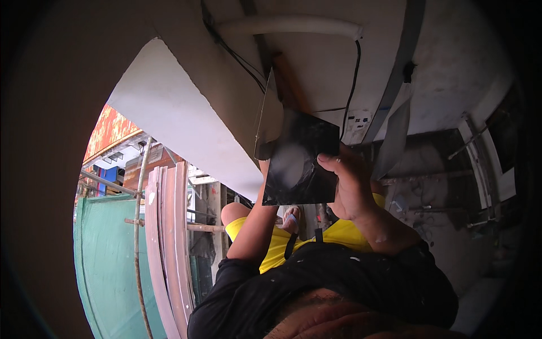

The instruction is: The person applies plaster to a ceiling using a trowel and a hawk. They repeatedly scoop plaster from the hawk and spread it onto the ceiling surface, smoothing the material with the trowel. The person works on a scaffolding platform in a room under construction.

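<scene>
Dark panel (305, 175) held in front of the torso and above the lap, as seen from the head. The panel is four-sided, black and slightly glossy; its face bears a pale, cloudy round patch at the centre and faint scratch-like streaks. A thin-edged, brownish pointed piece (270, 118) adjoins its upper left side; whether the two are joined cannot be told.

Right hand (351, 181): closed on the panel's right edge, thumb pressed to the near face, remaining fingers hidden behind. Left hand (263, 168): at the panel's left edge and largely concealed by it; the state of its fingers cannot be told.

Markings: a pale plate (358, 125) beyond the panel, to the right, carries small dark marks, too small to distinguish as print or openings. At far left, an orange surface (110, 131) shows irregular pale patches, their nature unclear.

Clothing: black shirt (333, 271) with scattered white specks; yellow shorts (345, 234). A sandalled foot (292, 219) appears below the panel, between the legs.

Surroundings: a white tube (291, 24) spans the upper part, with a black cable (356, 70) hanging from its right end. A translucent sheet (395, 135) hangs at right. At left stand a green sheet (110, 254), a slender pole (138, 243) and upright pinkish-brown boards (169, 243), side by side.
</scene>
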The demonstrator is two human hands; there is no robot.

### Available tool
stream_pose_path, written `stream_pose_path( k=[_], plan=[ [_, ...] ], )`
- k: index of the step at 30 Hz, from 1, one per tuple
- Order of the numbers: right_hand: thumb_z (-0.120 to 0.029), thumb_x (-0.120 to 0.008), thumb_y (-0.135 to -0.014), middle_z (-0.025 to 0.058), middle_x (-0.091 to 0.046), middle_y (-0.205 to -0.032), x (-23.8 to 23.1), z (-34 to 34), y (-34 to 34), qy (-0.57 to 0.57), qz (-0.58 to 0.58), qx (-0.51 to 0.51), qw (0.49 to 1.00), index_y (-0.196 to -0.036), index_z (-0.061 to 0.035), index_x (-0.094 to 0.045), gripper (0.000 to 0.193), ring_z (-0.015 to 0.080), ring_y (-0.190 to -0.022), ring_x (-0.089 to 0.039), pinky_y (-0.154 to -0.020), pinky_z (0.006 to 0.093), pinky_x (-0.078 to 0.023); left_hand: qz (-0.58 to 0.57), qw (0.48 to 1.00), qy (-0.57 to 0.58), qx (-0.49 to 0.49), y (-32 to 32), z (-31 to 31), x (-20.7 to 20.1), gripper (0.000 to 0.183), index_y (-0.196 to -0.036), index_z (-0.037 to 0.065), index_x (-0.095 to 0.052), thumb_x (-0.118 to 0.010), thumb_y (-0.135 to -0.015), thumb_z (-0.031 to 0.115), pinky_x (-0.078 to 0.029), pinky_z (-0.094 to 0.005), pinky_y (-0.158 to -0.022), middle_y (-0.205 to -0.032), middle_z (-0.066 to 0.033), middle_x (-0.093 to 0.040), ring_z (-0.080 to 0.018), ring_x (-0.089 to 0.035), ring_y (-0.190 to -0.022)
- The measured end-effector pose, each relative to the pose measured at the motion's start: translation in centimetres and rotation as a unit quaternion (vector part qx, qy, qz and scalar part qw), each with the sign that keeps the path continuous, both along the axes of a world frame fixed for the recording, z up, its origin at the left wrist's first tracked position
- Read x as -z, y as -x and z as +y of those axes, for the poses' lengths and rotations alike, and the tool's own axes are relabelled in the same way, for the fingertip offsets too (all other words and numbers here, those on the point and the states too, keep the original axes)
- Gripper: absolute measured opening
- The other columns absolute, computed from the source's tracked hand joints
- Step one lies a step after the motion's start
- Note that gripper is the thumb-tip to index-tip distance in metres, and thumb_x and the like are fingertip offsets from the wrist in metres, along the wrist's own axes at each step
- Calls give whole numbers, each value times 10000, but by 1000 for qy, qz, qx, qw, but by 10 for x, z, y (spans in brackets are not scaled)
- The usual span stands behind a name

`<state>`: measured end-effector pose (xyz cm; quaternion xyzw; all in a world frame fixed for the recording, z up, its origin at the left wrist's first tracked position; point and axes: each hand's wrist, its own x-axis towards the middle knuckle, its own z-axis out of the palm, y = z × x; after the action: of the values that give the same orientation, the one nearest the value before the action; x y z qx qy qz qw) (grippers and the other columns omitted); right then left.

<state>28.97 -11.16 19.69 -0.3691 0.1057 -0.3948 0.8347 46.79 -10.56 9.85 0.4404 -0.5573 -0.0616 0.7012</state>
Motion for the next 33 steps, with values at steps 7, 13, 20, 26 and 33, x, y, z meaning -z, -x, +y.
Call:
stream_pose_path(
  k=[7, 13, 20, 26, 33],
  plan=[
    [-132, -575, -896, 86, -660, -1183, -36, -12, 4, 47, 15, 8, 999, -1304, -25, -578, 422, 192, -1086, -647, -975, 377, -523, -162, 981, -38, -100, -19, 15, -26, 611, -1497, 91, -475, -625, -914, -10, -546, -386, -998, -1510, -175, -520, -350, -623, -1258],
    [-146, -584, -901, 84, -659, -1132, -76, -53, 10, 85, 17, 33, 996, -1232, -26, -602, 354, 203, -1060, -673, -927, 403, -567, -321, 927, -150, -128, -27, 38, -65, 760, -1529, 139, -436, -604, -815, -59, -607, -397, -835, -1513, -194, -501, -402, -632, -1197],
    [-156, -593, -979, 60, -652, -1165, -238, -98, -33, 502, -83, 262, 820, -1300, -3, -563, 357, 139, -1109, -605, -1010, 323, -461, 298, 888, -296, 186, 6, 71, 26, 513, -1436, 114, -411, -476, -938, 8, -489, -262, -541, -842, -29, -576, -118, -566, -625],
    [-117, -560, -998, 85, -672, -1003, -385, -99, -109, 653, -24, 463, 599, -1281, -67, -598, 289, 156, -919, -620, -869, 338, -484, 374, 856, -284, 217, 16, 85, 92, 506, -1439, 111, -407, -530, -952, 54, -502, -275, -561, -854, -29, -584, -124, -579, -641],
    [-67, -541, -940, 113, -717, -1139, -501, -121, -142, 704, 114, 660, 235, -1246, -24, -634, 322, 309, -1089, -646, -959, 478, -486, 368, 856, -313, 185, 16, 96, 31, 508, -1447, 111, -392, -515, -958, 46, -495, -273, -555, -821, -38, -581, -131, -576, -632]
  ],
)
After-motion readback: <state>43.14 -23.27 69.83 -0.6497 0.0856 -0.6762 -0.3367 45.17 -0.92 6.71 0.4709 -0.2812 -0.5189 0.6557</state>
